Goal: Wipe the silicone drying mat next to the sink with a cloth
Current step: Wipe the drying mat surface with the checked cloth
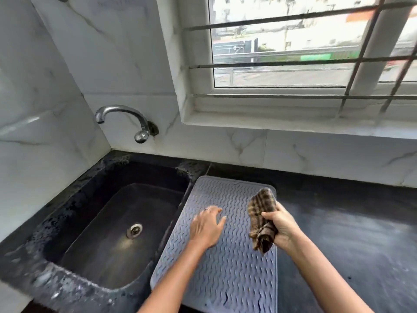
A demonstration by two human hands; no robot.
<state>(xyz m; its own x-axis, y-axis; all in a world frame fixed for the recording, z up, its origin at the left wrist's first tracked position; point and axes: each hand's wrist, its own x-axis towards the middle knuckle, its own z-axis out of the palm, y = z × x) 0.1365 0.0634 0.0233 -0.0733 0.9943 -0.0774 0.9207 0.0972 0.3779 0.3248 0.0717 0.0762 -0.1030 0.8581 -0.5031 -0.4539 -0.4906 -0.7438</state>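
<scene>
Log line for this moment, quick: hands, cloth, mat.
left hand: open, over mat | right hand: grips checked cloth | mat: flat on counter beside sink | wipe: cloth not yet on mat

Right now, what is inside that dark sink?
Only a metal drain shows in the sink basin, with some pale residue on the rim. The near inner wall is hidden by the front edge.

Bright daylight from the window (293,53); edges bowed, slightly soft.
</scene>
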